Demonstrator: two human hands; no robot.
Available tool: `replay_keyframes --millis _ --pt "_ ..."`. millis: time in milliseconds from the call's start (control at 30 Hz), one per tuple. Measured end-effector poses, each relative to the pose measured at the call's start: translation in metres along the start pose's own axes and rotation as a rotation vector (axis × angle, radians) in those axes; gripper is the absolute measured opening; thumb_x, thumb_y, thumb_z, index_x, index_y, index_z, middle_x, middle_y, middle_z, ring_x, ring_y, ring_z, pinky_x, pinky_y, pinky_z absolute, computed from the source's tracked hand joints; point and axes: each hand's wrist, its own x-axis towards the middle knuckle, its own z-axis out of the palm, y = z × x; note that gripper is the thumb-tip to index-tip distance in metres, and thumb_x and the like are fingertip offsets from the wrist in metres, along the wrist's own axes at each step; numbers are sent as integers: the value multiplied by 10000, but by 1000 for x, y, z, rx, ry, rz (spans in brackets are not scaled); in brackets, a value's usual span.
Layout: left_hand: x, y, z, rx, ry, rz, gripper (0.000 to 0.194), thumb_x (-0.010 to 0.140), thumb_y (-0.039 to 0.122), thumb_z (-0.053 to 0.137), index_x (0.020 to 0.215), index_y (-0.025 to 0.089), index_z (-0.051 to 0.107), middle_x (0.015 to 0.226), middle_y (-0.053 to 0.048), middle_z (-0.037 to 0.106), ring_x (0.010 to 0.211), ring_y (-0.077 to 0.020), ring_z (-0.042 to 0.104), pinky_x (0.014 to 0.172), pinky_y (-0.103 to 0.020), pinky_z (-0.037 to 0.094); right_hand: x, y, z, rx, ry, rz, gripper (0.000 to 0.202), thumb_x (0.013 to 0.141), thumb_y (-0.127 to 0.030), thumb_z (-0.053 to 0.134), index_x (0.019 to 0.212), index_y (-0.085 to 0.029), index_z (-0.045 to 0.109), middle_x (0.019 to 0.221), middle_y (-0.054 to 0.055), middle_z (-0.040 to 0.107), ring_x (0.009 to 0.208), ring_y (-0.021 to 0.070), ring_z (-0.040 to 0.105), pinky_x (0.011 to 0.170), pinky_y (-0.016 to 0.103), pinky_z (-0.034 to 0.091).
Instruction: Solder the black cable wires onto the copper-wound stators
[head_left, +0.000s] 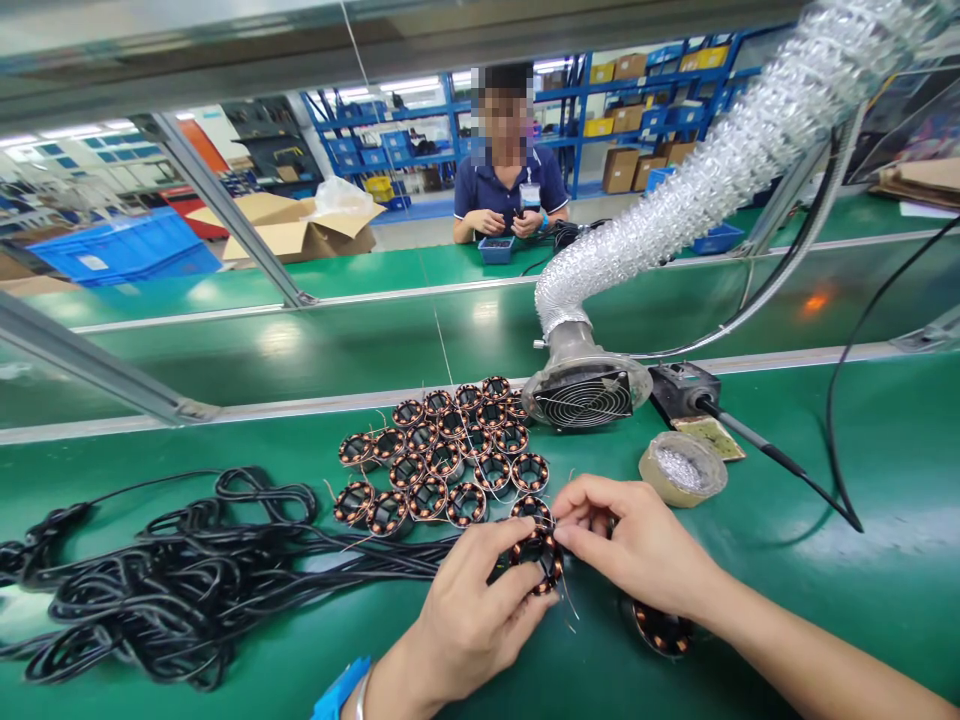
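Note:
My left hand [480,610] grips a ring-shaped copper-wound coil [553,572] between thumb and fingers, with thin wires sticking out of it. My right hand [630,535] is pinched at the coil's upper right edge, where a fine wire runs; what lies between its fingertips is too small to be sure of. Beyond my hands, several similar coils [427,497] stand in a cluster on the green table [795,420]. Another coil [664,630] lies below my right hand, partly hidden by it.
Black cables [172,580] lie heaped at left. A fume duct [570,365] hangs behind the coils; a soldering iron [750,440] in its stand and a round tub [682,468] are at right. A person [506,195] works across the bench beside a blue tray [496,252].

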Motion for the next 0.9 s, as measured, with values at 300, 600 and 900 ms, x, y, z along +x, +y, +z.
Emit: replay_keyframes --millis 300,600,900 --pt "1 -2 0 25 6 42 81 851 151 666 931 159 666 1117 -147 661 1025 -238 649 863 -358 571 2 1 -2 78 -30 55 62 783 -189 622 783 -179 684 712 -13 679 649 116 584 620 218 461" --pt "0 -1 0 20 -22 74 110 844 124 672 951 148 667 1125 -145 666 1069 -247 634 906 -370 566 1 4 -5 139 -51 61 64 776 -195 641 795 -174 697 700 -14 673 629 106 587 599 210 468" --pt "0 0 0 26 -20 82 108 843 134 672 950 153 670 1117 -142 680 1060 -248 646 902 -375 577 -1 6 -2 151 -43 58 64 777 -195 639 801 -170 693 695 -14 672 627 108 591 591 210 478"
